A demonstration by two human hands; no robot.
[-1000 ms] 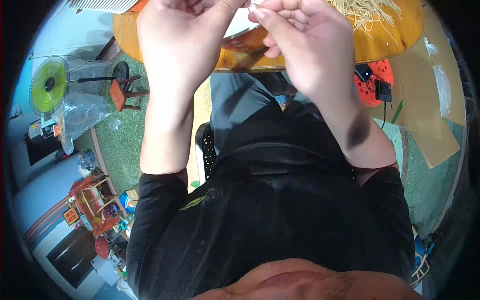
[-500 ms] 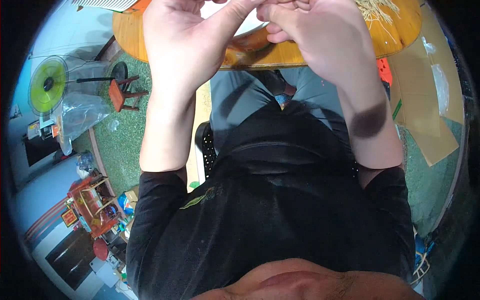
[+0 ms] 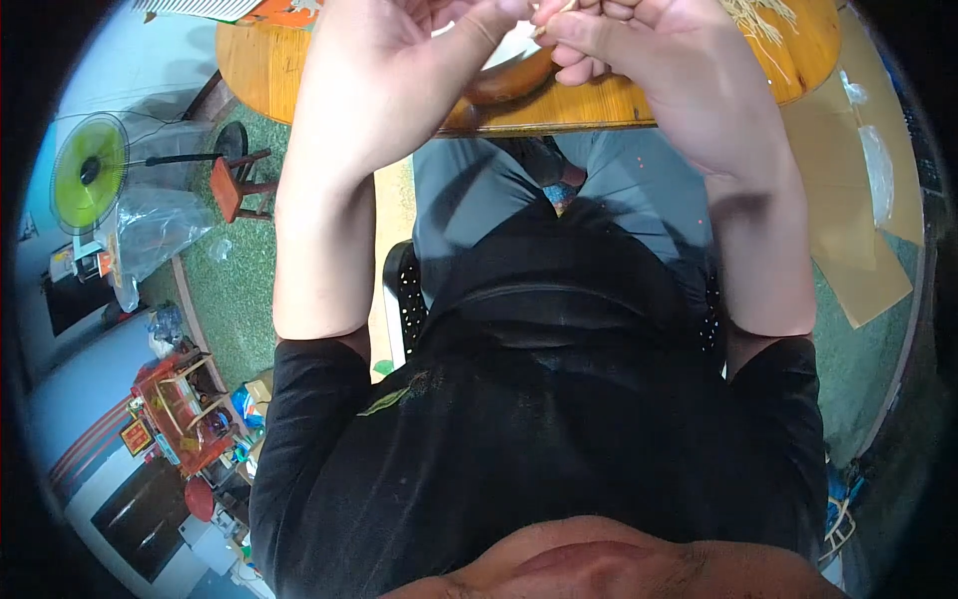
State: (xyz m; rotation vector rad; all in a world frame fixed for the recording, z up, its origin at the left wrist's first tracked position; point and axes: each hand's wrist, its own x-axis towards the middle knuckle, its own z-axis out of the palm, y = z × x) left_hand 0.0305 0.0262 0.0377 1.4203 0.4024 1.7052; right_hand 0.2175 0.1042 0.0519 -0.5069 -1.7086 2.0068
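Shifted right along the table (image 3: 254,75) since one second earlier: right hand (image 3: 689,80), with left hand (image 3: 389,90) following by a smaller amount. Widened slightly: gap between both thumb tips.

Right grip: nearly closed above the table's front part, thumb pressed toward curled fingers, with small pale piece (image 3: 542,31) apparently pinched at the tips. Left grip: thumb extended toward right hand, fingers bent and partly cut off by upper picture edge; unable to tell contents or degree of opening.

White dish (image 3: 514,48): on the table near its front edge, below and between both hands, with brown rounded rim (image 3: 511,88) on near side. Pale strands (image 3: 763,20): heaped on the table's right part, beyond right hand. Green fan (image 3: 90,172): well left of the table. Red-brown stool (image 3: 230,190): left of the table, nearer than fan. Cardboard (image 3: 883,285): right of the table.
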